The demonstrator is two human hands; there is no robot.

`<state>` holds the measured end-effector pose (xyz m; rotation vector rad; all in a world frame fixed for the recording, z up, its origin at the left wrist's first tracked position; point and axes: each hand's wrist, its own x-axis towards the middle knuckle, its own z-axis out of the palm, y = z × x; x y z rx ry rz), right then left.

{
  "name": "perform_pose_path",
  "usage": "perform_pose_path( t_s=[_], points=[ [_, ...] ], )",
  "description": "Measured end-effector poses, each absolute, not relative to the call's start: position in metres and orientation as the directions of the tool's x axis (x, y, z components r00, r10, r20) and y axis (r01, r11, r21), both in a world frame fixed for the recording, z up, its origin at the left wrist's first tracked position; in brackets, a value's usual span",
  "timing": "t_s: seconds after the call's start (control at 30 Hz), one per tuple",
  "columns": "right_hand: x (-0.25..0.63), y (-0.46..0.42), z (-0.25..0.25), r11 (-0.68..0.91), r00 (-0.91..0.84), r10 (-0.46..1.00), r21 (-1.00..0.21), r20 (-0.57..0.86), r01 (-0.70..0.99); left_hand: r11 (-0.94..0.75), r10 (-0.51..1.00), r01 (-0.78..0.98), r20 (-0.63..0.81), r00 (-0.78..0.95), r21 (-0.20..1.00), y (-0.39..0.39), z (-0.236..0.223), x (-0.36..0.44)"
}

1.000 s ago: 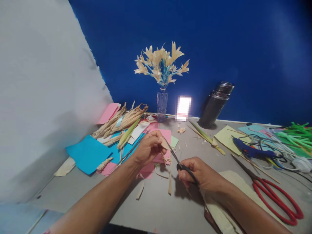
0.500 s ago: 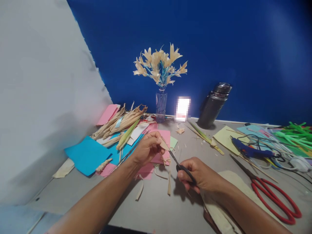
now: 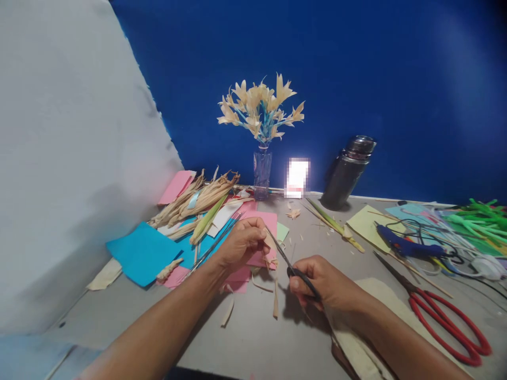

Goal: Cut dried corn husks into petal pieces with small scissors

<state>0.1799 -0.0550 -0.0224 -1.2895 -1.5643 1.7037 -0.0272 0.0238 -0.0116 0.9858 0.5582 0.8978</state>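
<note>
Between the fingertips of my left hand (image 3: 246, 240) is a small pale piece of corn husk (image 3: 270, 240), mostly covered by the fingers. My right hand (image 3: 317, 279) is closed round the black handles of a pair of scissors (image 3: 283, 254). The blades point up and left and lie against the husk piece. Below the hands, narrow husk offcuts (image 3: 275, 300) lie on the grey table (image 3: 253, 343). Pink paper (image 3: 264, 224) is spread behind and under my left hand.
Dried husks (image 3: 209, 198) and blue paper (image 3: 142, 253) lie left. Behind stand a glass vase (image 3: 262, 174) of husk flowers (image 3: 257, 108) and a dark flask (image 3: 348, 171). Right are red-handled scissors (image 3: 447, 322), a blue glue gun (image 3: 412, 244) and green pipe cleaners (image 3: 475, 221).
The scissor blades have swung slightly upward and now lie along the husk piece's upper right side. Both hands stay in nearly the same place.
</note>
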Motion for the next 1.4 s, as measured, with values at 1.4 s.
perform_pose_path(
  t_s=[1.4],
  points=[
    [0.178,-0.048,-0.011,-0.146,0.005,0.988,-0.958,-0.152,-0.246,-0.908,0.413,0.141,0.789,0.456,0.393,-0.006,-0.018,-0.010]
  ],
)
